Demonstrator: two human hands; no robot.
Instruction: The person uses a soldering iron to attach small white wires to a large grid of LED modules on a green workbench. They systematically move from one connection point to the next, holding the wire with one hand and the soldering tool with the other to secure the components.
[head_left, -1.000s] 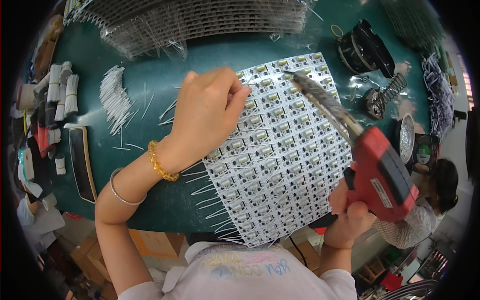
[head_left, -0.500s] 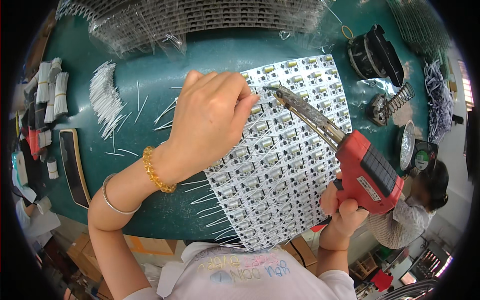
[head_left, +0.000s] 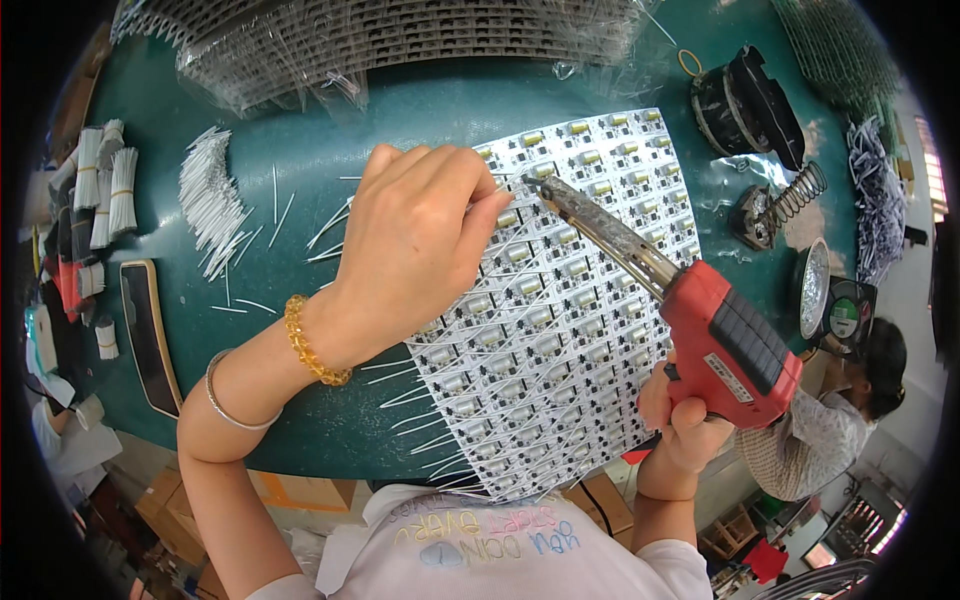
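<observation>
A large white panel of small circuit boards (head_left: 600,305) lies on the table in front of me. Yellow-and-silver cylindrical parts sit on it in rows. Thin white wires (head_left: 405,402) stick out along its left edge. Over the panel's upper left, my left hand (head_left: 415,235) is closed in a pinch on a thin white wire, mostly hidden by the fingers. More wire ends show beside that hand. My right hand (head_left: 685,415) grips the handle of a red soldering gun (head_left: 730,345). Its tip meets or hovers just above the board near my left fingertips; which, I cannot tell.
Loose white wires (head_left: 212,200) are piled at left, near bundled wires (head_left: 122,190) and a phone (head_left: 150,335). At right stand a black round container (head_left: 740,105), a coiled spring holder (head_left: 790,205) and a small fan (head_left: 848,312). Plastic-wrapped panels (head_left: 420,40) line the back. A person (head_left: 840,430) sits at right.
The soldering gun has shifted slightly left, bringing its tip closer to my left fingertips. My left hand has barely moved and stays pinched.
</observation>
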